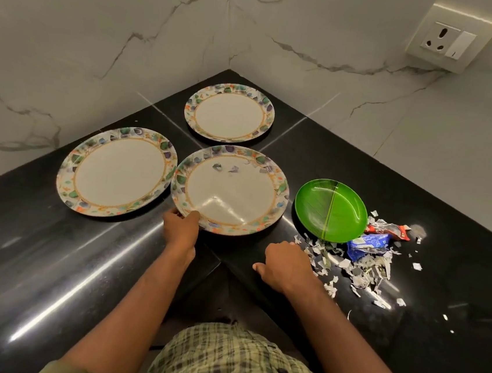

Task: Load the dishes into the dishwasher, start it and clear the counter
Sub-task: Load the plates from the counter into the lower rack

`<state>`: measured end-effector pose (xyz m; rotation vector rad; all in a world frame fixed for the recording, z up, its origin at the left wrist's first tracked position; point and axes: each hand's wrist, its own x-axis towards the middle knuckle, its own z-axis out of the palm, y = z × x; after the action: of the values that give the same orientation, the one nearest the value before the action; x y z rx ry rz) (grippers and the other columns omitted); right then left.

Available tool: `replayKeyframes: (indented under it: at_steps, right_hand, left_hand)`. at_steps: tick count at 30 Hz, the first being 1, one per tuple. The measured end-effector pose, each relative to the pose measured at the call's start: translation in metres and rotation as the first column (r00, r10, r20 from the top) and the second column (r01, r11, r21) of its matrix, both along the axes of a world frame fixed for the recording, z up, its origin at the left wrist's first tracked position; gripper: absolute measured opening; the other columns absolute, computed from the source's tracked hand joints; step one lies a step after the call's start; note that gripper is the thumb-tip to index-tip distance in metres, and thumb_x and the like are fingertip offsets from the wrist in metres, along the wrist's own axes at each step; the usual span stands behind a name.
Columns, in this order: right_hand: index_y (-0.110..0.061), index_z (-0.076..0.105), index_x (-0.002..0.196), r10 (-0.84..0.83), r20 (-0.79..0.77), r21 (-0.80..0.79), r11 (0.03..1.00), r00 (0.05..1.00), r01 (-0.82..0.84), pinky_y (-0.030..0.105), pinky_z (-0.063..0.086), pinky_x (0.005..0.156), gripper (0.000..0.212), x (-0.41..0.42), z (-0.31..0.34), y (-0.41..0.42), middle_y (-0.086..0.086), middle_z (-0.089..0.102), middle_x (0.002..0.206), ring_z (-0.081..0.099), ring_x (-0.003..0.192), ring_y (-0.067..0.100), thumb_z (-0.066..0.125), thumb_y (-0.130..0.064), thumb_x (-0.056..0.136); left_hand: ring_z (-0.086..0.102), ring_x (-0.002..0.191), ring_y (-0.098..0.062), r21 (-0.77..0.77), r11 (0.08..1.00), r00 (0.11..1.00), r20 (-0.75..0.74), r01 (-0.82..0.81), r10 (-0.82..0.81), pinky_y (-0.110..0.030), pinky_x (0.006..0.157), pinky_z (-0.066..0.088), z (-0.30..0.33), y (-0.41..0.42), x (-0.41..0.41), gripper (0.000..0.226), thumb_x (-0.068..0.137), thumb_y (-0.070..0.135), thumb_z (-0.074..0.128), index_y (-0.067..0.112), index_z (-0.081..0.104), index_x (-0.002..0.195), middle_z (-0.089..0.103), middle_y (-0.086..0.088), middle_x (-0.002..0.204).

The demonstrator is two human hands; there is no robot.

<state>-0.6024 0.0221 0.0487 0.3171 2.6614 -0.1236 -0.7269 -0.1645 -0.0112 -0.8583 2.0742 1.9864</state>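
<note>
**Plates on a dark corner worktop, one already in the fingers**

The black polished worktop point(49, 256) fills a corner under marble-look walls, with a wall socket point(454, 38) in the upper right of the frame.

The left hand point(180, 228) pinches the near rim of the middle plate point(229, 189), thumb on top. The right hand point(285, 266) rests on the worktop with curled fingers beside the paper scraps point(359, 277); whether it holds any scrap I cannot tell.

The middle plate carries a few scraps. I judge it stiff, rather light and smooth, so it may slip; taking the rim at two opposite sides seems safer. It may break if it falls.

Left of it lies a second large plate point(117, 171), their rims touching or overlapping. A smaller plate point(229, 113) is behind, and a green plate point(330, 210) at the right, beside the crumpled wrappers point(378, 239).
</note>
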Motion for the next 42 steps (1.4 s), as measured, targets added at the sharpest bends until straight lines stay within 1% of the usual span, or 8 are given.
replayKeyframes:
  at_steps: [7, 15, 18, 23, 28, 32, 35, 42]
  right_hand:
    - [-0.018, 0.066, 0.101, -0.345, -0.303, -0.309, 0.917, 0.888, 0.251, 0.042, 0.054, 0.083, 0.031, 0.010, 0.005, 0.029, 0.011, 0.073, 0.102, 0.067, 0.102, 0.036, 0.057, -0.048, 0.097]
    - [-0.022, 0.030, 0.162, 0.004, -0.681, -0.330, 0.891, 0.732, -0.312, 0.034, 0.030, 0.124, 0.086, 0.006, 0.026, 0.021, 0.004, 0.039, 0.164, 0.037, 0.150, 0.018, 0.070, -0.051, 0.091]
    - [-0.027, 0.045, 0.154, -0.138, -0.669, -0.433, 0.871, 0.730, -0.232, 0.034, 0.054, 0.090, 0.059, 0.000, 0.030, 0.000, 0.007, 0.069, 0.132, 0.067, 0.111, 0.022, 0.063, -0.036, 0.099]
    - [-0.027, 0.064, 0.112, -0.317, -0.662, -0.615, 0.748, 0.679, -0.250, 0.008, 0.031, 0.058, 0.023, 0.005, 0.029, -0.011, -0.011, 0.061, 0.078, 0.053, 0.058, -0.006, 0.063, -0.010, 0.096]
    - [-0.014, 0.067, 0.110, -0.350, -0.665, -0.640, 0.723, 0.660, -0.261, 0.011, 0.039, 0.062, 0.017, 0.009, 0.030, -0.013, -0.008, 0.064, 0.083, 0.058, 0.067, -0.003, 0.065, -0.005, 0.095]
    - [-0.019, 0.051, 0.146, -0.265, -0.670, -0.569, 0.783, 0.693, -0.252, 0.030, 0.056, 0.083, 0.050, 0.003, 0.031, 0.000, 0.002, 0.069, 0.123, 0.068, 0.103, 0.014, 0.061, -0.028, 0.098]
    - [-0.026, 0.026, 0.163, -0.215, -0.609, -0.595, 0.761, 0.764, -0.260, 0.035, 0.046, 0.113, 0.080, 0.008, 0.038, 0.021, 0.003, 0.046, 0.160, 0.050, 0.141, 0.016, 0.054, -0.062, 0.098]
    - [-0.031, -0.006, 0.165, -0.381, -0.618, -0.538, 0.843, 0.688, -0.017, 0.045, 0.003, 0.130, 0.094, 0.026, 0.060, 0.050, -0.005, -0.005, 0.174, -0.013, 0.156, 0.005, 0.022, -0.083, 0.093]
  left_hand:
    - [0.060, 0.051, -0.001, -0.056, 0.998, 0.979, -0.201, 0.035, -0.046, -0.030, 0.051, 0.049, 0.056, 0.022, 0.028, 0.023, 0.101, 0.013, 0.044, 0.014, 0.066, 0.095, 0.070, -0.003, 0.085]
    - [0.074, 0.105, -0.021, -0.040, 0.964, 0.908, -0.329, 0.262, -0.261, -0.038, 0.069, 0.066, 0.135, 0.040, 0.041, 0.055, 0.087, 0.026, 0.065, 0.016, 0.053, 0.140, 0.071, -0.001, 0.123]
    - [0.071, 0.106, -0.006, -0.175, 0.895, 0.799, -0.404, 0.409, -0.444, -0.034, 0.074, 0.066, 0.166, 0.054, 0.057, 0.066, 0.092, 0.018, 0.070, 0.024, 0.041, 0.151, 0.062, 0.006, 0.130]
    - [0.073, 0.101, -0.020, -0.481, 0.766, 0.576, -0.509, 0.426, -0.640, -0.034, 0.079, 0.066, 0.185, 0.073, 0.070, 0.071, 0.092, 0.025, 0.072, 0.017, 0.038, 0.154, 0.066, -0.006, 0.125]
    - [0.071, 0.111, -0.020, -0.497, 0.756, 0.536, -0.534, 0.427, -0.654, -0.038, 0.086, 0.065, 0.188, 0.075, 0.075, 0.083, 0.086, 0.035, 0.068, 0.018, 0.034, 0.159, 0.064, -0.011, 0.137]
    - [0.061, 0.108, 0.018, -0.406, 0.800, 0.525, -0.606, 0.442, -0.598, -0.018, 0.084, 0.060, 0.188, 0.074, 0.075, 0.076, 0.093, 0.013, 0.070, 0.016, 0.034, 0.160, 0.057, 0.003, 0.144]
    - [0.061, 0.124, -0.006, -0.348, 0.829, 0.531, -0.644, 0.438, -0.551, -0.020, 0.083, 0.061, 0.187, 0.072, 0.070, 0.067, 0.097, 0.006, 0.064, 0.015, 0.037, 0.158, 0.057, -0.004, 0.147]
    - [0.047, 0.051, -0.006, 0.154, 0.874, 0.758, -0.581, 0.461, -0.297, -0.019, 0.039, 0.037, 0.178, 0.078, 0.055, 0.027, 0.099, -0.003, 0.046, 0.003, 0.058, 0.123, 0.069, 0.008, 0.082]
